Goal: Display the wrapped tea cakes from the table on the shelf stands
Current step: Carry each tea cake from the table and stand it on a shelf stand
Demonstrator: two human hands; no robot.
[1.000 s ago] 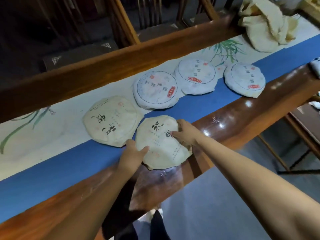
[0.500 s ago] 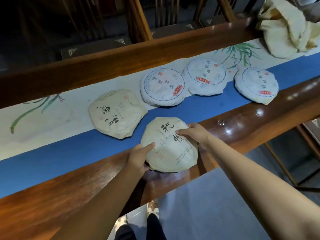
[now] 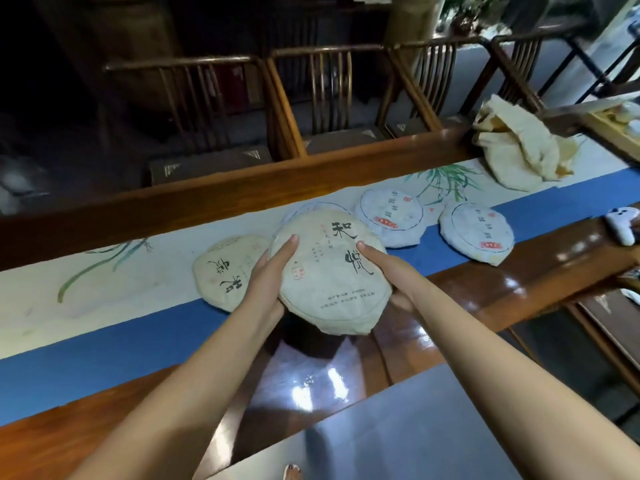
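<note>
A beige-wrapped tea cake (image 3: 329,271) with black calligraphy is lifted off the table, tilted toward me. My left hand (image 3: 272,271) grips its left edge, thumb on top. My right hand (image 3: 388,271) grips its right edge. A second beige tea cake (image 3: 225,271) lies flat on the runner to the left. Two white-wrapped tea cakes (image 3: 391,216) (image 3: 478,233) with red seals lie to the right. A third white tea cake (image 3: 311,207) is mostly hidden behind the held one. No shelf stand is in view.
The long wooden table (image 3: 519,282) carries a blue and cream runner (image 3: 104,348). A crumpled cream cloth (image 3: 519,150) sits at the far right. A small white object (image 3: 621,226) lies at the right edge. Wooden chairs (image 3: 329,98) line the far side.
Both hands have raised the beige tea cake off the table's near edge and tilted it up. The view has lifted, showing the chairs behind the table.
</note>
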